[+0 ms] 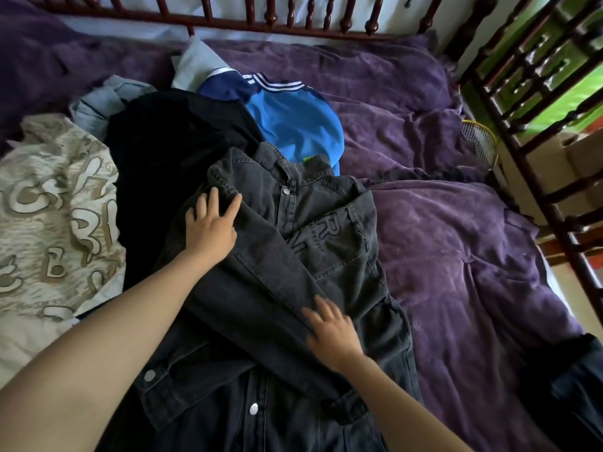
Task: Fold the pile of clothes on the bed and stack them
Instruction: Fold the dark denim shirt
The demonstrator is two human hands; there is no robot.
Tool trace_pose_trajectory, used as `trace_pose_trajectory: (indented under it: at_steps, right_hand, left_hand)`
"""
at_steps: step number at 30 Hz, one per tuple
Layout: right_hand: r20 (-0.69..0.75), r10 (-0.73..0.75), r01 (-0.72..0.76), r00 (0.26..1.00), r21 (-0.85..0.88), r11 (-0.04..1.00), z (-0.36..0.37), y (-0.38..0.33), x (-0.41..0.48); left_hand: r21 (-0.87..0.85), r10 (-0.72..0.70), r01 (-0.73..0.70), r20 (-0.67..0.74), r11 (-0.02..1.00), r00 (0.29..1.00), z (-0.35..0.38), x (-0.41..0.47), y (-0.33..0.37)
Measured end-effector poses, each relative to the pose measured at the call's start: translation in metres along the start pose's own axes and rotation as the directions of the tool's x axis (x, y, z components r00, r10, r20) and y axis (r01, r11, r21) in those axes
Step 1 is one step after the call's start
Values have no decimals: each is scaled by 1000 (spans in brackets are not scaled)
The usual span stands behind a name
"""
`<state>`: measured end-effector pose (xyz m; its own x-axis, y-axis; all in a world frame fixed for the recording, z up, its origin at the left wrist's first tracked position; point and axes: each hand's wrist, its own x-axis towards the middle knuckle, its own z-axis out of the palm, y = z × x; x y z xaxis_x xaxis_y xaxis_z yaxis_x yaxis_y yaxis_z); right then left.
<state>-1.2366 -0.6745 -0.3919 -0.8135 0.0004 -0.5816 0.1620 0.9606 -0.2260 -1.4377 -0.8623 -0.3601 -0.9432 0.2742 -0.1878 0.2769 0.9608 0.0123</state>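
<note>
While left hand (210, 223) lies flat, fingers spread, on shoulder of grey denim jacket (346, 256), right hand (332, 331), also flat and gripping nothing, presses folded-over sleeve (270, 275) lower down. Jacket spread front-up on purple bed cover (473, 256), collar overlapping unfolded pile: black garment (169, 151), blue top (293, 125), cream patterned piece (49, 207). No stack visible yet. Risk — stiff denim likely springs back once pressure lifts, sleeve sliding off diagonal; collar resting on pile could drag black garment along at next fold.
</note>
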Motion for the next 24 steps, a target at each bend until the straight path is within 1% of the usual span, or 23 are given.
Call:
trace_pose_trajectory:
  at_steps: [1,3,4,6,7,8,9,10,12,13,14,15,16,17,18,19,21,22,23,24]
  right_hand:
    - [63,-27,31,998,-48,998,5,5,5]
    - [182,-4,23,983,-101,995,10,18,12]
    - [222,10,15,975,-114,993,8,25,17]
    - [223,9,19,975,-125,992,-3,37,30]
    - [181,2,18,983,-106,994,-15,41,39]
    - [112,3,6,994,-78,997,-29,46,51]
    - [16,10,-9,1000,-45,999,-44,50,64]
    - [-102,30,-30,994,6,1000,-61,55,83]
    - [-312,122,-84,942,133,988,-96,65,122]
    - [-356,188,-132,915,174,976,-112,72,144]
    - [-362,252,-188,898,201,961,-127,79,165]
    - [-339,301,-242,891,205,948,-140,86,183]
    - [-301,328,-281,896,188,941,-149,95,199]
    - [-255,340,-308,905,157,938,-156,104,212]
    - [-212,345,-322,914,135,937,-157,113,224]
    - [-181,347,-326,920,135,936,-158,122,232]
    - [-162,368,-334,916,204,920,-155,135,245]
    - [-166,396,-350,903,251,903,-153,140,249]
    - [-158,429,-373,889,294,880,-152,145,251]
    - [-143,450,-387,881,330,861,-151,149,253]
  left_hand:
    - [42,12,-11,-2,999,1000,-5,13,1]
    - [139,24,-27,18,990,1000,-14,40,-1]
    - [197,57,-66,50,978,997,-19,54,-3]
    - [246,164,-201,161,948,973,-20,79,-12]
    - [189,204,-251,238,949,950,-22,89,-18]
    - [111,220,-261,287,959,932,-27,97,-23]
    - [83,225,-263,317,961,921,-34,104,-27]
    - [107,235,-280,315,954,919,-42,113,-29]
    - [284,240,-328,305,901,922,-56,129,-29]
    - [356,207,-304,284,884,936,-55,137,-31]
    - [377,170,-256,245,890,954,-51,144,-35]
    - [340,125,-189,201,921,972,-45,150,-39]
    - [267,64,-101,146,958,987,-37,155,-46]
    - [147,-16,-2,119,989,993,-30,159,-50]
    - [10,-75,74,128,997,989,-26,161,-51]
    - [-105,-107,126,169,986,980,-23,164,-51]
    - [-285,-100,195,315,938,944,-20,172,-49]
    - [-384,-95,258,395,886,914,-20,174,-49]
    - [-478,-110,339,444,810,889,-20,177,-50]
    - [-539,-145,404,458,740,877,-21,181,-53]
